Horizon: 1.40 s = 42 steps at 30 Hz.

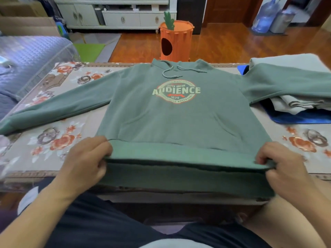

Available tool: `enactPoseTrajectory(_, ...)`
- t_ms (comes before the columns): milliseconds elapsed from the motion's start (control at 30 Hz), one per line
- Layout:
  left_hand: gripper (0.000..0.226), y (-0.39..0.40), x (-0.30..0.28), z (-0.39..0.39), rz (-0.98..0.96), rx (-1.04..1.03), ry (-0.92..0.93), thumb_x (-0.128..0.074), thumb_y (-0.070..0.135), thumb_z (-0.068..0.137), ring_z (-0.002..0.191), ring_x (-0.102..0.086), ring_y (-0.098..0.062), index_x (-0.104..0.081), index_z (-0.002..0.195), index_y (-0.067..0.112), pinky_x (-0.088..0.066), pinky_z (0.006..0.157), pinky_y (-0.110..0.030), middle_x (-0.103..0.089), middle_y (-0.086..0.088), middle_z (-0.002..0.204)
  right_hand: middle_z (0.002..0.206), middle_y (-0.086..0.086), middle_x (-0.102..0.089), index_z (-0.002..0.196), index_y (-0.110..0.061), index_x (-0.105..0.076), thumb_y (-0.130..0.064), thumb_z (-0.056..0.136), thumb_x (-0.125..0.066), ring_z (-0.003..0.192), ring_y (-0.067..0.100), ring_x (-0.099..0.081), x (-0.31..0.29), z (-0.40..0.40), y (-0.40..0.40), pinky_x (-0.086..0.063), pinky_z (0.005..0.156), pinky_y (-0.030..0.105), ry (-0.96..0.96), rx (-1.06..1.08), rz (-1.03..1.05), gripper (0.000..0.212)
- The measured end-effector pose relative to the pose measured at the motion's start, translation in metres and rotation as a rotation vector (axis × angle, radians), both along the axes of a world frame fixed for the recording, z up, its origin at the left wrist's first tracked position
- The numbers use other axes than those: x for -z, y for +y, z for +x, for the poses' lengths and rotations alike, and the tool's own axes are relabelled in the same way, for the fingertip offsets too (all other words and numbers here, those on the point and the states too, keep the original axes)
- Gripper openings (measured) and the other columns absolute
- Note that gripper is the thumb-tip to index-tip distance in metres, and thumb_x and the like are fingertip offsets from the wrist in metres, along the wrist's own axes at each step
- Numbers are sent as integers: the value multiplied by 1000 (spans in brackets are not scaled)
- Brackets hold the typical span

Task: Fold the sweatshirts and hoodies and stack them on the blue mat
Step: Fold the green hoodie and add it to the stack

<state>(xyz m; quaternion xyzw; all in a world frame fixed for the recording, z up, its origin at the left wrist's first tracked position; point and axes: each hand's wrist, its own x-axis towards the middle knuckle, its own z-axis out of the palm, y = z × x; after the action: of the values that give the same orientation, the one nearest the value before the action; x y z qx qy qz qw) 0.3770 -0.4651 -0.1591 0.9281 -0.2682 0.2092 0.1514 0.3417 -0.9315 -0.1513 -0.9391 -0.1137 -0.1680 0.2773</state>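
Floral cloth, cream with orange and grey flowers, covers the surface [53,140] we're working on, and its near edge runs right along our lap. Behind it there's glossy reddish wood floor, an orange carrot-shaped cat house [176,42] just past the far edge, a pale cabinet [114,17] along the back wall, a blue water jug [265,17] off to the far right and a bluish quilted sofa [26,58] on the left.

Open room is mostly on the left half of the surface. The right side is taken up by the blue mat [295,119], which already has folded light grey garments [293,102] stacked on it.

The green hoodie [179,119] lies face up across the middle, hood at the far edge, drawstrings loose on the chest, with a round "AUDIENCE" print in cream and orange. One sleeve stretches out to the left edge; the other is draped over the grey stack on the mat. The hem hangs off the near edge.

Grip: our left hand [86,161] and right hand [283,167] are each pinching a hem corner, fingers curled round the ribbed band, holding it taut between them.
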Motion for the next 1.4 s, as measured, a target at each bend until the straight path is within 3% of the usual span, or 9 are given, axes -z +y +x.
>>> enactPoseTrajectory(233,27,15,67,-17,336,110,415,-47,10,56,71,-44,-16,-39,73,29,-37,57,-34,-41,12,75,70,-25,-38,77,-44,-50,-9,43,-53,70,5,-39,74,-7,-15,-25,62,17,392,-236,-442,49)
enactPoseTrajectory(433,32,5,52,-4,433,-20,639,-37,49,82,73,-49,-6,-50,66,25,-46,70,-35,-51,10,71,80,-19,-54,81,-40,-67,-77,82,-38,83,5,-49,59,-2,-16,-31,96,21,529,-235,-635,46)
enactPoseTrajectory(567,35,-3,43,18,85,-516,414,-49,43,97,71,-56,-23,-57,72,20,-44,62,-38,-57,1,75,96,15,-66,96,-10,-75,-29,89,-62,93,40,-60,47,18,-25,-44,88,45,171,370,-244,25)
enactPoseTrajectory(667,30,-1,40,40,-68,-793,389,-50,31,99,104,-54,-44,-56,120,11,-45,81,-52,-53,-22,116,136,30,-47,140,-4,-47,-25,95,-58,123,46,-46,41,43,-31,-36,105,49,502,696,-62,51)
enactPoseTrajectory(833,55,-3,50,44,107,-743,654,-38,24,101,102,-56,-51,-19,153,27,-45,88,-54,-41,-25,123,120,22,-49,140,-19,-34,-10,88,-51,103,45,-56,48,58,-22,-47,87,47,548,571,-218,55)
enactPoseTrajectory(1033,47,-14,39,22,406,-679,775,-36,25,98,84,-50,-32,-28,144,33,-44,78,-42,-27,-5,105,143,18,-33,149,-33,-24,-21,88,-51,128,42,-43,20,76,-58,-43,102,47,850,582,-661,67)
enactPoseTrajectory(1133,32,-20,29,41,598,-708,616,-46,23,92,109,-46,-34,-48,124,22,-42,81,-44,-33,-8,118,152,15,-26,151,-27,-25,-30,90,-58,136,41,-33,17,101,-40,-35,111,46,781,484,-675,69)
enactPoseTrajectory(1267,48,-50,39,101,169,-417,349,-46,36,87,123,-52,-44,-65,126,16,-44,103,-49,-49,-24,142,159,18,-24,156,-21,-28,-43,97,-56,145,37,-24,13,167,16,-21,120,40,513,250,-384,69)
enactPoseTrajectory(1400,84,-43,71,126,275,-382,628,-1,71,84,154,-13,-32,-21,159,39,-14,125,-47,-14,-8,168,167,8,-3,159,-29,-9,-59,101,-29,153,30,-3,53,191,31,-6,124,43,562,149,-527,69)
